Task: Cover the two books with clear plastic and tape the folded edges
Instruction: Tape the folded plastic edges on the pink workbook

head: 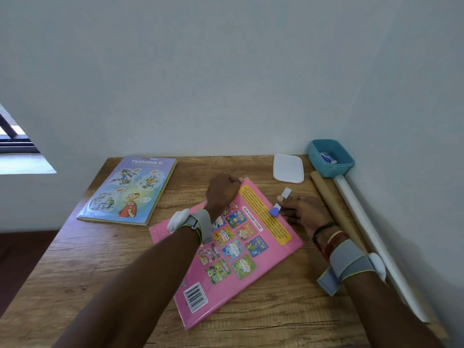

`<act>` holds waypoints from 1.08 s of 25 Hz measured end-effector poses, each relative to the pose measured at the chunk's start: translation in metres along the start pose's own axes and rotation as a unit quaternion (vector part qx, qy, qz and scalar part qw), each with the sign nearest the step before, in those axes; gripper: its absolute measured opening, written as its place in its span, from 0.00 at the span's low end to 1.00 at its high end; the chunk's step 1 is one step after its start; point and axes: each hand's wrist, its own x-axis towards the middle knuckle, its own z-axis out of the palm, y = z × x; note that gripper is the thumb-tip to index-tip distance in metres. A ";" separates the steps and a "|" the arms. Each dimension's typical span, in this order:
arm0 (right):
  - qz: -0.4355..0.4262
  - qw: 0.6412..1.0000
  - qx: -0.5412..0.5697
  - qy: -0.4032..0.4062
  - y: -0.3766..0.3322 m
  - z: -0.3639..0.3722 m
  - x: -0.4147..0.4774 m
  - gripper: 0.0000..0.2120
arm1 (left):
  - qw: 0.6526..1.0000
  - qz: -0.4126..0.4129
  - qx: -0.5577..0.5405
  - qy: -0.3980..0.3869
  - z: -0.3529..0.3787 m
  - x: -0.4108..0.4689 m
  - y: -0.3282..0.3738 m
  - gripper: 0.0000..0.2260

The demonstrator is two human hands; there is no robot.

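Pink bk (233, 249) flat on table (75, 272), centre, back cover up. Long axis diag., near-L to far-R, barcode end nearest. L hand (223, 190) curled on far corner. R hand (303, 212) pinches tape strip (286, 193) at bk's R edge. Blue bk (128, 190) far L.

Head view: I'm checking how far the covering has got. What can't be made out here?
In the head view:
Pink book, far corner: under the left hand, any fold unseen.
Left hand's fingers: behind its own back; grip unclear.
Clear plastic on that book: too faint to trace.
Blue piece by the tape strip in the right hand: too small to identify.
Item in the teal box: too small, partly behind its wall.
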 end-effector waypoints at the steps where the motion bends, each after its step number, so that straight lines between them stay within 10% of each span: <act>1: 0.005 1.000 -0.007 -0.008 0.000 -0.006 -0.004 0.06 | 1.000 -0.008 0.003 0.011 -0.002 0.002 -0.002 0.15; 11: 0.009 0.998 -0.065 0.010 0.001 -0.015 -0.010 0.07 | 0.999 -0.022 0.004 0.031 -0.005 0.006 -0.005 0.13; 18: -0.054 0.988 -0.049 0.135 0.002 -0.016 0.004 0.12 | 0.961 0.157 0.220 0.063 0.001 -0.011 -0.006 0.16; 21: -0.171 0.900 -0.297 0.271 0.004 -0.020 0.018 0.11 | 0.927 0.193 0.321 0.031 0.002 -0.016 -0.006 0.21; 27: -0.178 0.771 -0.566 0.230 0.014 -0.025 0.035 0.11 | 0.940 0.110 0.324 0.010 -0.001 -0.015 0.009 0.21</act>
